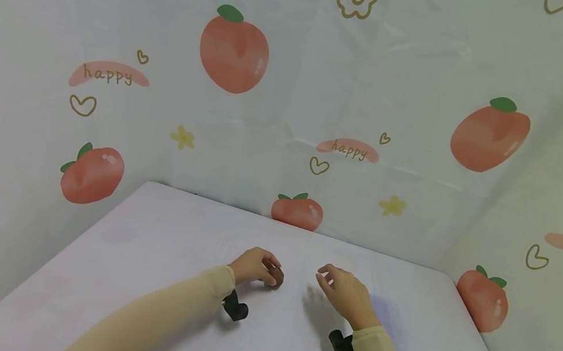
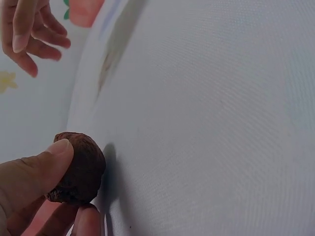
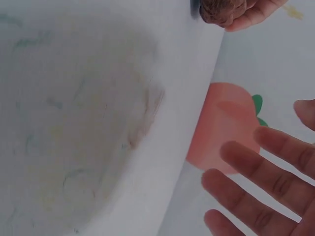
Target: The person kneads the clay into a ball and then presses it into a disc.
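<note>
A small brown, rough, round object like a walnut (image 1: 276,277) rests on the white tabletop (image 1: 159,242). My left hand (image 1: 255,266) pinches it between thumb and fingers; the left wrist view shows the walnut (image 2: 78,168) touching the cloth under my thumb (image 2: 34,174). My right hand (image 1: 343,291) hovers a short way to the right, fingers relaxed and spread, holding nothing. In the right wrist view its fingers (image 3: 261,182) are straight, and the walnut (image 3: 222,10) shows at the top edge.
A white cloth printed with peaches, hearts and the word happy (image 1: 233,54) hangs behind and on both sides of the table. The table's far edge (image 1: 306,230) meets this backdrop. A small black camera mount (image 1: 235,307) sits at each wrist.
</note>
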